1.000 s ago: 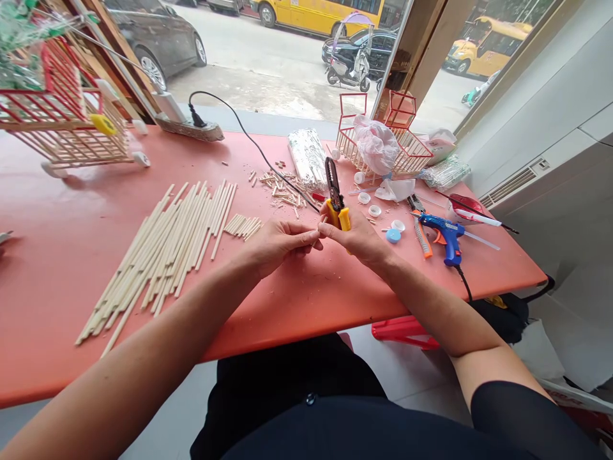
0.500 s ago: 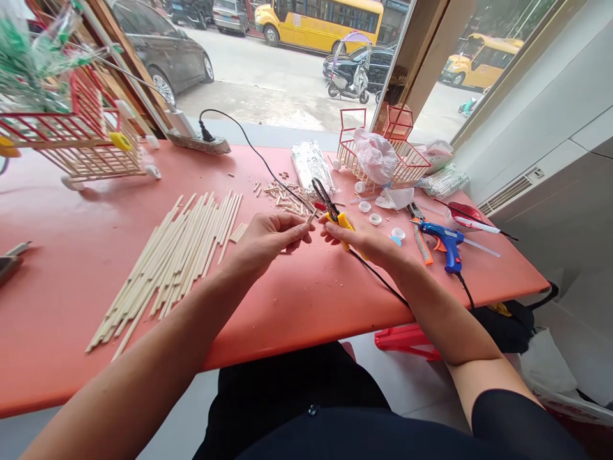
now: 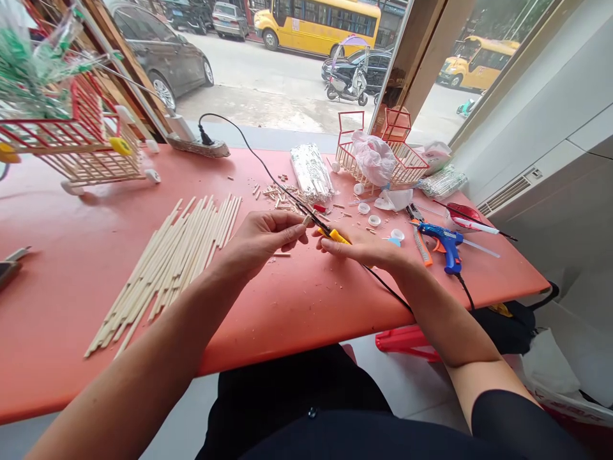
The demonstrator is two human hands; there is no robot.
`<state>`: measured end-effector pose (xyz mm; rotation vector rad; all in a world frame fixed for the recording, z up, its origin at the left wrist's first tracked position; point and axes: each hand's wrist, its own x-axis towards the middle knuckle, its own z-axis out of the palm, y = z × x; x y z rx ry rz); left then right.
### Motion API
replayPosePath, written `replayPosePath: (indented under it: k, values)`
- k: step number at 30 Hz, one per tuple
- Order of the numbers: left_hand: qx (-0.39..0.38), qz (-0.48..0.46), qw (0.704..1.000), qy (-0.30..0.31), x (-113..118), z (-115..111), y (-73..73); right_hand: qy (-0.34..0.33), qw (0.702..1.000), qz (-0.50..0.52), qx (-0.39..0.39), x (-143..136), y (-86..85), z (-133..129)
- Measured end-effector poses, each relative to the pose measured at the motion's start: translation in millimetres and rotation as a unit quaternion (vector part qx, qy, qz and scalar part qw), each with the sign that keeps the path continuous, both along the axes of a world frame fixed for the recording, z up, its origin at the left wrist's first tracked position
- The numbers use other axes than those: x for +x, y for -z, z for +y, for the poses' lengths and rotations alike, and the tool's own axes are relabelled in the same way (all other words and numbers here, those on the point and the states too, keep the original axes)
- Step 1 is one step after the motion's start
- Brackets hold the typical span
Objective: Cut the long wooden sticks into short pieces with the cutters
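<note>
Yellow-handled pliers [image 3: 334, 234] aslant, tips apparently away and left

Yellow-handled black pliers [image 3: 338, 236], pale cream sticks [image 3: 165, 259], coral-pink tabletop [image 3: 278, 300], blue-and-orange glue gun [image 3: 445, 240]

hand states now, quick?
Left hand: closed, pinching a short wooden piece.
Right hand: closed, holding the yellow-handled pliers.

Stick [image 3: 307, 220], centre: mostly hidden by left hand [image 3: 271, 237]. Pliers [image 3: 338, 237], centre: partly covered by right hand [image 3: 361, 246]. Cart [image 3: 98, 163], 10 o'clock: cut by left edge. Tool [image 3: 8, 271], 9 o'clock: likewise, type unclear.
</note>
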<state>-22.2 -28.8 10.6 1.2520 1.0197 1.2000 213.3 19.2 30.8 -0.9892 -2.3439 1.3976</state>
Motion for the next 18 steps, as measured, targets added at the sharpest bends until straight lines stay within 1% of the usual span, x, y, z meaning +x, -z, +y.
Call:
replayPosePath:
  k: [5,8,15,18]
  values:
    - [-0.016,0.019,1.0,0.006,-0.9,-1.2,-3.3,0.004,1.0,-0.003,0.014,1.3,0.3,0.8]
    - [-0.022,0.029,0.999,0.013,-1.0,-1.8,-5.5,0.003,0.999,-0.022,0.033,1.0,-1.8,0.0]
    - [-0.035,0.027,0.999,0.019,-0.8,-2.7,-7.2,0.006,0.997,-0.049,0.058,-0.1,-3.8,-1.8]
    - [-0.04,0.03,0.998,0.023,-0.7,-3.3,-10.0,0.022,0.997,-0.027,0.068,0.2,-3.3,-2.2]
